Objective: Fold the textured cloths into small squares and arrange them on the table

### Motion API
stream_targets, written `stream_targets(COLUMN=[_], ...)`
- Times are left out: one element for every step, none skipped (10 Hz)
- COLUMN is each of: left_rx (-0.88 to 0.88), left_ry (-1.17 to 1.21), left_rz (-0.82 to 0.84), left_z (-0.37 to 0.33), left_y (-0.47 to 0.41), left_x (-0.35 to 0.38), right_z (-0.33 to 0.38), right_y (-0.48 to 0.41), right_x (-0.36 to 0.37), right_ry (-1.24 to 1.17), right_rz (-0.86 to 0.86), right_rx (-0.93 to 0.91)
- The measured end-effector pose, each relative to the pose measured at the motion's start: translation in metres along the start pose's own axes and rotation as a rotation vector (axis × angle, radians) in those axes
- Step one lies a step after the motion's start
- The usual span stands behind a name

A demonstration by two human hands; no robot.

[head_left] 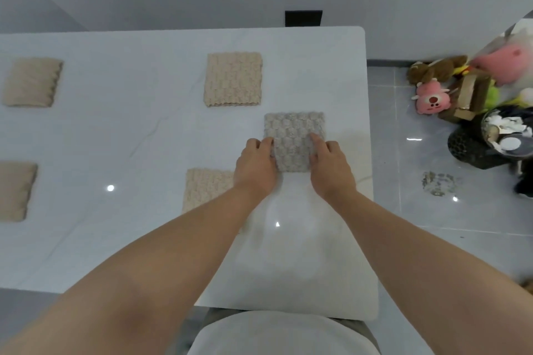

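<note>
Near the right edge of the glossy white table [138, 135], the grey waffle-textured cloth [294, 132] lay flat, folded into a small square, its sides roughly parallel to the table's edges. Your left hand [255, 166] sat at that cloth's left edge with bent fingers against the fold; whether they pinched it or only pushed, I cannot tell. Your right hand [331, 166] rested on the cloth's right side, forefinger stretched flat over the top, clasping nothing. Only a narrow bare strip lay between the grey cloth and the table's right edge. Just beyond it and to its left lay a beige knobbly folded cloth [233, 79], corners near but apart. Nearer you, left of the grey cloth, a second beige knobbly square [206, 190] was partly hidden by your left forearm. Well left of the grey cloth lay a far tan folded square [31, 82] and a near tan folded square [14, 192], with wide bare tabletop between. Right of the grey cloth, off the table, plush toys [432, 98] and a black bin [473, 150] stood on the tiled floor.
</note>
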State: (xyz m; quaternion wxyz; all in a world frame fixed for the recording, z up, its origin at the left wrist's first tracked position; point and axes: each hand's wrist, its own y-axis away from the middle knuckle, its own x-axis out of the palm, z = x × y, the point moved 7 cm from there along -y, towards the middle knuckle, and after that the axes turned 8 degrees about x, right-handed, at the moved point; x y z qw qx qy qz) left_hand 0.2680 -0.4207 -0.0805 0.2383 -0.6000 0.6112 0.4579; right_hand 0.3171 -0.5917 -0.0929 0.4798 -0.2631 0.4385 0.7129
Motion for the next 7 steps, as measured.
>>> stream_targets(left_rx=[0.090,0.184,0.245,0.295,0.305,0.387,0.417], left_ry=[-0.145,-0.213,-0.350,-0.448,-0.455,-0.383,-0.204], left_rz=[-0.135,-0.095,0.061,0.154,0.204,0.173,-0.070], left_z=[-0.012,-0.021,-0.013,0.003,0.008,-0.003,0.007], left_y=[-0.009,-0.029,-0.047,-0.052,-0.059,-0.057,-0.071], left_x=[-0.010,-0.001,0.021,0.031,0.031,0.018,-0.033], right_z=[0.002,0.011,0.013,0.003,0.003,0.014,0.048], right_y=[-0.003,-0.011,-0.029,-0.036,-0.038,-0.037,-0.046], right_x=[-0.011,-0.013,0.004,0.021,0.026,0.013,-0.010], right_ry=[0.104,0.232,0.350,0.396,0.467,0.454,0.332], right_rz=[-0.109,-0.161,-0.035,0.062,0.088,0.034,-0.148], right_rx=[0.021,-0.062,-0.119,-0.089,-0.066,-0.041,-0.097])
